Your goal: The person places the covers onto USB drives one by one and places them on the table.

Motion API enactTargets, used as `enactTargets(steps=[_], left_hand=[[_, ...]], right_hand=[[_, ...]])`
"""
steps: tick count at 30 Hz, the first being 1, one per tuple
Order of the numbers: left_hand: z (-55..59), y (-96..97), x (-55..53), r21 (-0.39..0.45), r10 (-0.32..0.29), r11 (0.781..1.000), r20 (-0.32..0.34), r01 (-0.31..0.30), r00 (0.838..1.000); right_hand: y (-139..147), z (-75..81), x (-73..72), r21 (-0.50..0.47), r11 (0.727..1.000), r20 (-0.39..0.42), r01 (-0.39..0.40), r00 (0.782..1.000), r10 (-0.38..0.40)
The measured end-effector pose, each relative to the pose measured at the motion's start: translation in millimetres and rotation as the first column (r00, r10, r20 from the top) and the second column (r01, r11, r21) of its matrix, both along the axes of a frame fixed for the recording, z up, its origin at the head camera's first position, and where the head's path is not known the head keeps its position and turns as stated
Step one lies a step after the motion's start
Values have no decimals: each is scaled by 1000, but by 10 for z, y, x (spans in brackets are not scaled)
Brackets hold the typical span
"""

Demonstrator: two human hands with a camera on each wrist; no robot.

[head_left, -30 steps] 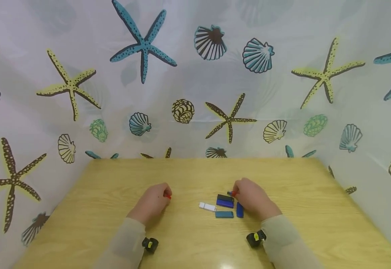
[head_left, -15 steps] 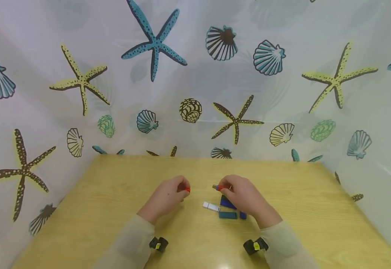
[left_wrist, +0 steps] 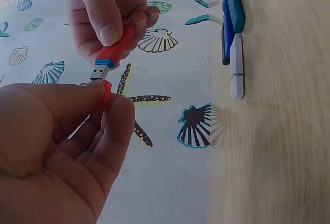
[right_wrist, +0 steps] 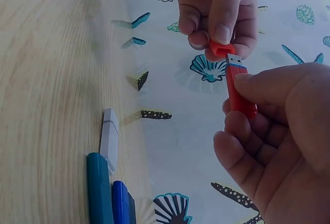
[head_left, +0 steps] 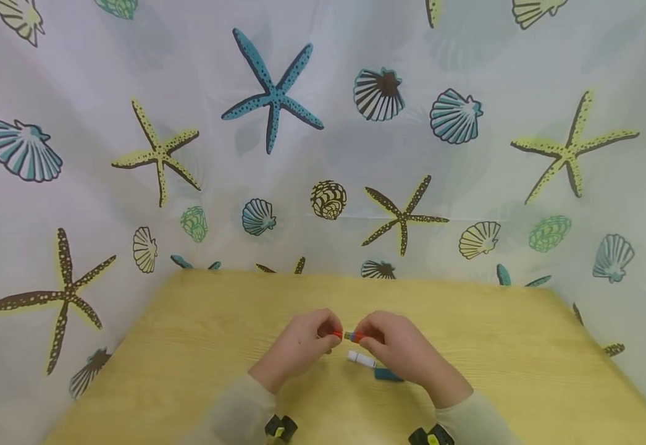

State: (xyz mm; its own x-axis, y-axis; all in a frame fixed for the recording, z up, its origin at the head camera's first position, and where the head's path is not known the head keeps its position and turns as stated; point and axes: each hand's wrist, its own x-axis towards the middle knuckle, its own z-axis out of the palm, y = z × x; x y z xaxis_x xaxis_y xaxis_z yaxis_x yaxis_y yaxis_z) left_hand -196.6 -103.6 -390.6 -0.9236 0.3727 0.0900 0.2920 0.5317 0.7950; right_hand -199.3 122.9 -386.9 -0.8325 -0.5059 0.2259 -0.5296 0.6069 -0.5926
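My right hand [head_left: 398, 346] pinches a red USB stick [right_wrist: 238, 92] with a blue band, its metal plug bare and pointing at the other hand. Between thumb and finger of my left hand [head_left: 303, 340] is a small red cap [right_wrist: 221, 49], its open end facing the plug. In the left wrist view the plug's tip sits right at the cap's mouth, while a narrow gap shows between them in the head view. Both hands are raised over the table, close together.
Below the hands on the wooden table [head_left: 217, 321] lie a white USB stick [head_left: 362, 359] and a teal one [head_left: 388, 374]. Blue [right_wrist: 120, 203] and black [right_wrist: 132, 208] sticks lie beside them. A curtain [head_left: 323, 148] printed with starfish and shells surrounds the table's back and sides.
My right hand has lifted the red USB stick from beside the other sticks and brought it left. My left hand has moved right with the cap, so plug and cap now nearly meet.
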Motion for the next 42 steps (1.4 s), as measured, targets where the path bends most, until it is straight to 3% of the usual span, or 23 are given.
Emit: enactTargets(steps=[5,14,24,30,37,42], left_hand=[[-69,45,41,50,-35,998,-3,36,999],[-55,99,94,-1,-46,999,-1,46,999],[47,55,12,-20,-51,999,-55,50,997],[25,127,30,-17,-72,997,-62,72,995],[6,150,20,-35,-70,997,-49,68,996],[-19,115,12,-80,-32,996,-58,27,998]], right_hand=[[1,-61,55,-24,999,10,-24,1000,25],[-62,-69,133,-4,1000,-4,-10,1000,10],[-133,66,72,45,999,-81,-9,997,13],[-79,56,80,34,999,-42,17,999,-16],[-44,26,34,41,999,-49,8,999,-6],[-6,-9,-8,71,997,-34,26,999,-24]])
